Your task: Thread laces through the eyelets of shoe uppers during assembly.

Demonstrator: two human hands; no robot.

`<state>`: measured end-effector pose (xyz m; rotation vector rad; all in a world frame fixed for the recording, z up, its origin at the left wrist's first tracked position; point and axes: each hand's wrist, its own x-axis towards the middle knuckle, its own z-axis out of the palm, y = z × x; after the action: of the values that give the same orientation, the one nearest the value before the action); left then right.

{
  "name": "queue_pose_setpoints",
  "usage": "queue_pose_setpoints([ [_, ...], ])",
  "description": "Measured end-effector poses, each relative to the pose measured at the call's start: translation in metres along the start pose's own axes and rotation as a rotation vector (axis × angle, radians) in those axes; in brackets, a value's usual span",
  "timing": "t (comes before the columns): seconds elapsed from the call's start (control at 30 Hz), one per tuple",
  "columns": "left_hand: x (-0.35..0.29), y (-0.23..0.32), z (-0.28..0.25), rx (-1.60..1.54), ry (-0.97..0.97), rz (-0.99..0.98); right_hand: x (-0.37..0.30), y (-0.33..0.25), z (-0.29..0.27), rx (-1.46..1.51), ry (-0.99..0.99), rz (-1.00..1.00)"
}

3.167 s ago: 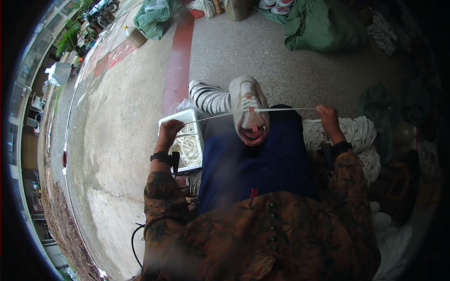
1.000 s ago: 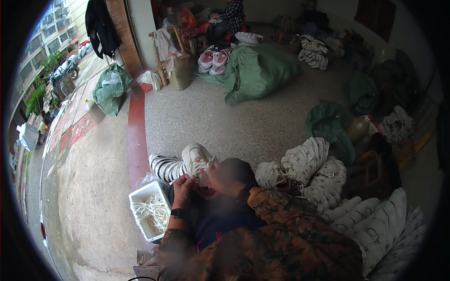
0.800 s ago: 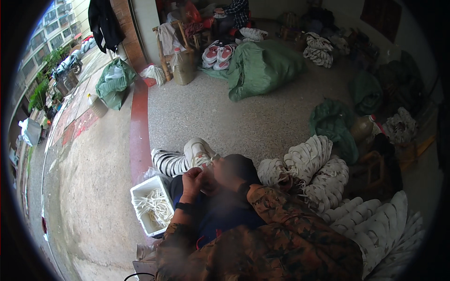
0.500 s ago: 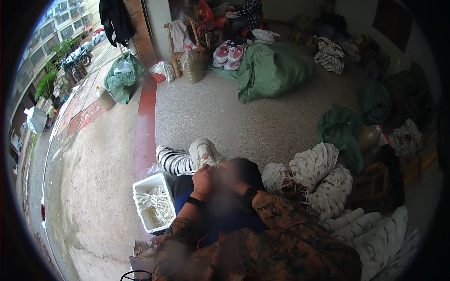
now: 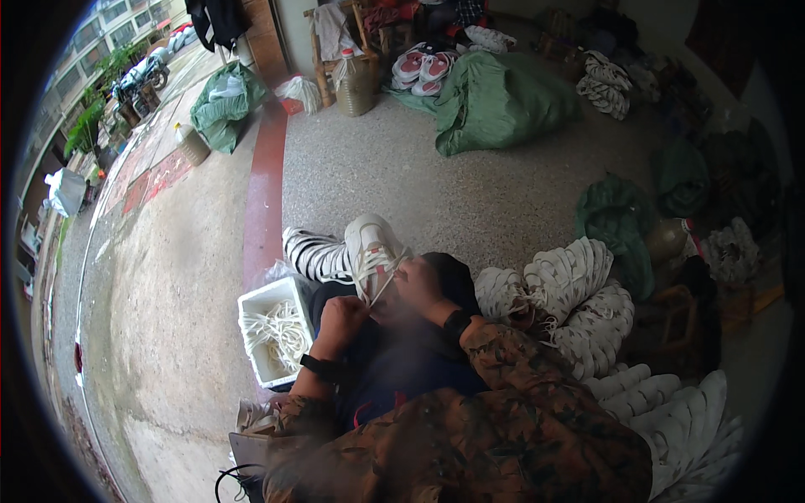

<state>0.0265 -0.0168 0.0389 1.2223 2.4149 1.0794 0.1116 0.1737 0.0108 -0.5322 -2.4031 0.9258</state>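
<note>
A white sneaker (image 5: pixel 366 239) rests on my lap, toe pointing away from me. A pale shoelace (image 5: pixel 383 288) stretches slantwise across its tongue between my two hands. My left hand (image 5: pixel 341 322) is a closed fist at the shoe's near left side, with the lower lace end at its fingers. My right hand (image 5: pixel 421 283) is closed on the upper part of the lace, at the shoe's right side. Part of the shoe's heel end is hidden by my hands and blur.
Left of my lap stands a white foam box (image 5: pixel 246 329) of loose laces. A row of white shoes (image 5: pixel 314 254) lies beyond it. Several stacked white shoes (image 5: pixel 570 277) are at my right. A green sack (image 5: pixel 503 105) lies farther off, near a capped jug (image 5: pixel 355 88).
My hands have moved apart, the left toward me and the right outward, with the lace now showing stretched between them. More of the sneaker shows. The whole view has shifted slightly.
</note>
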Motion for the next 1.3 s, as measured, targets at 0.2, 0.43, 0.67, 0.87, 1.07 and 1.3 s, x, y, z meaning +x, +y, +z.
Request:
queue_pose_setpoints([
  [0.2, 0.017, -0.029, -0.008, -1.113, -0.122, -0.487, 0.019, -0.034, 0.001, -0.029, -0.280, -0.278],
  [0.43, 0.035, -0.043, 0.018, -0.971, 0.055, -0.430, 0.021, -0.039, 0.017, -0.254, -0.397, -0.104],
  [0.67, 0.046, -0.045, 0.036, -0.741, 0.367, -0.414, 0.021, -0.046, 0.021, -0.210, -0.374, -0.101],
  [0.87, 0.051, -0.020, 0.029, 0.032, 0.280, -0.246, 0.023, -0.035, 0.020, 0.175, -0.445, 0.157],
  [1.07, 0.051, -0.036, 0.024, -0.230, 0.306, -0.409, 0.021, -0.036, 0.031, 0.172, -0.377, 0.024],
  [1.3, 0.049, -0.007, 0.024, 0.345, 0.211, -0.020, 0.023, -0.032, 0.031, 0.031, -0.374, -0.026],
])
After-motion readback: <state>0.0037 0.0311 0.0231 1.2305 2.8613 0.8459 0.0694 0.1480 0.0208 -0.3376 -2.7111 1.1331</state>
